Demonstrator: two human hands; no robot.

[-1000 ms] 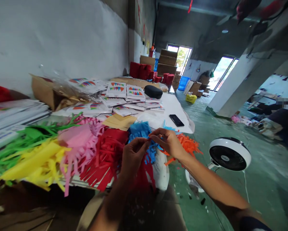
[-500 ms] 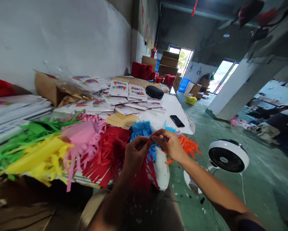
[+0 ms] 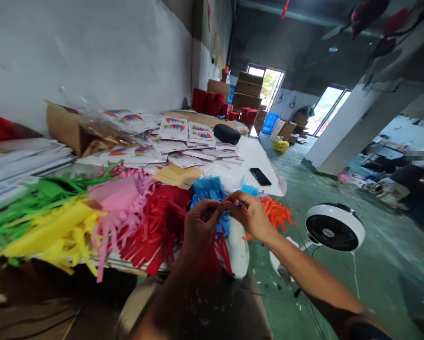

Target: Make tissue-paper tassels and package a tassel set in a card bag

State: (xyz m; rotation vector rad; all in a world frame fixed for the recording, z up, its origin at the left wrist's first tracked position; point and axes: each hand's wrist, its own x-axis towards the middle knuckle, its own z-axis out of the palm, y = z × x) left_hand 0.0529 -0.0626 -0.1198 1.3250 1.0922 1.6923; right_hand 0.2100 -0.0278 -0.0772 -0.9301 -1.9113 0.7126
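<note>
My left hand (image 3: 203, 222) and my right hand (image 3: 247, 212) meet fingertip to fingertip in front of me, both closed in a pinch. Below and between them hangs a dark red fringed tassel (image 3: 223, 250), its upper end hidden by my fingers. Just behind lies blue fringe (image 3: 208, 189); orange fringe (image 3: 277, 211) is to the right of my right hand. Left of my left hand, red fringe (image 3: 165, 208), pink fringe (image 3: 117, 200), yellow fringe (image 3: 59, 231) and green fringe (image 3: 56, 189) lie side by side along the table edge.
Printed packets (image 3: 174, 128) pile up behind the fringes, near a black case (image 3: 226, 134) and a phone (image 3: 260, 176) on the white tabletop (image 3: 256, 151). An open carton (image 3: 64, 125) stands by the wall. A white fan (image 3: 334, 226) is at my right. Another person (image 3: 417, 184) sits far right.
Both hands keep the same pinch, with only tiny finger movement. The whole view has shifted very slightly; the things on the table lie as before.
</note>
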